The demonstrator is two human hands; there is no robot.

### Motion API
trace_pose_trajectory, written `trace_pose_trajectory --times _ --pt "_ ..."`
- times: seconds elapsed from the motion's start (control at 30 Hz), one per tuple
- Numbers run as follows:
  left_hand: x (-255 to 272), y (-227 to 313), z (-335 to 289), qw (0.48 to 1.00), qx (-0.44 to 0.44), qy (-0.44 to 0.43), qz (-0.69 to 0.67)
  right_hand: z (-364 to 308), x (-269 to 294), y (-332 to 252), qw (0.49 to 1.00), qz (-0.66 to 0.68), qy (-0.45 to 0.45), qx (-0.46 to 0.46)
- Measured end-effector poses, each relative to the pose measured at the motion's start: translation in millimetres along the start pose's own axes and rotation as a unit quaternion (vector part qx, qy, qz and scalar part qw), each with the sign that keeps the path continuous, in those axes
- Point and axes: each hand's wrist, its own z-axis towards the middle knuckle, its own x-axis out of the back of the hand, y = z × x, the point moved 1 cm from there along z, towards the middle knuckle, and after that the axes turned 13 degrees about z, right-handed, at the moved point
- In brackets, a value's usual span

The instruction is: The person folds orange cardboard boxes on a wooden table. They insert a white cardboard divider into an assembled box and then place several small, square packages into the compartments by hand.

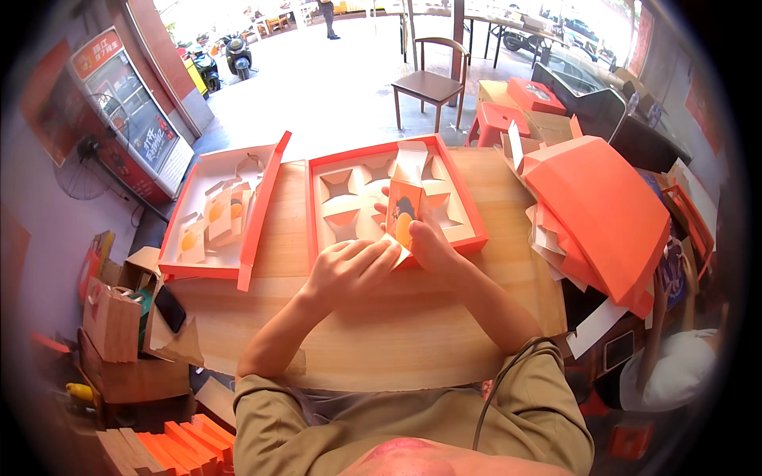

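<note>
A small orange-and-white printed carton (405, 200), its upper flaps standing up, is held over the near side of an open gift box (479, 226). My right hand (427, 242) wraps round the carton from the right, thumb in front and fingertips showing on its left side. The fingers of my left hand (353, 266) are pressed together on a white flap at the carton's lower end. Beneath them, the gift box has an orange rim and a cream insert (369, 198) with several star-shaped openings. To the left lies the orange-edged lid (266, 210), with folded small cartons (228, 213) inside.
The wooden table (381, 349) carries everything. At right leans a tall stack of orange box sheets (595, 214), with a seated person (675, 373) beside it. A phone (170, 309) lies at the left edge, near cardboard boxes (111, 317). A chair (429, 86) stands beyond the table.
</note>
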Motion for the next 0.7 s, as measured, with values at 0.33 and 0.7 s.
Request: trace_pose_trajectory --times 0.33,0.7 --pt "6.7 -17.9 2.1 0.999 -0.014 -0.022 0.041 -5.9 -2.9 -11.8 0.995 0.078 0.068 0.006" --pt "-16.3 -29.5 -19.7 0.913 0.310 -0.096 -0.247 -11.1 -3.2 -25.4 0.983 0.131 -0.020 -0.129"
